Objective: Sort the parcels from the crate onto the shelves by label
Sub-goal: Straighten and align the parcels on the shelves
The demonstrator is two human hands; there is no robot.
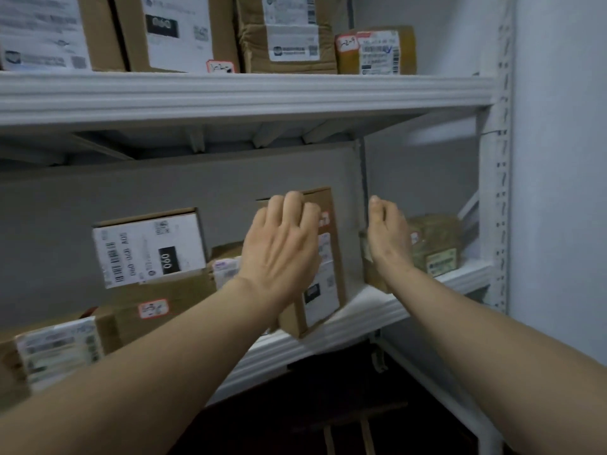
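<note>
White steel shelving point(499, 159) stood against a pale wall, seen slightly blurred. On the middle shelf point(361, 310), close to its front lip, a tall cardboard parcel point(328, 274) stood on end and tilted, its printed shipping label facing outward and a red-edged sticker near its top right corner.

The left hand point(279, 247) lay against the parcel's upper front, back of the hand to the camera, fingers point(295, 205) close together at the top edge. Whether that grip hooked over the edge or only pressed the face could not be told. The right hand point(387, 234) was raised edge-on just right of the parcel and apart from it, fingers straight and together, grip relaxed and holding nothing.

Behind the right wrist sat a low brown parcel point(374, 277); contact could not be told. Further right, a tape-wrapped greenish parcel point(433, 244) rested near the shelf's end post.

Left of the tall parcel, a small labelled packet point(225, 267) sat beside a white-labelled box point(147, 247), which rested on a larger carton point(184, 297) bearing a red-bordered sticker. At far left, another labelled parcel point(56, 346) stood nearest the camera.

On the upper shelf point(230, 93), four cartons stood in a row, the smallest point(374, 50) at the right with a handwritten sticker.
</note>
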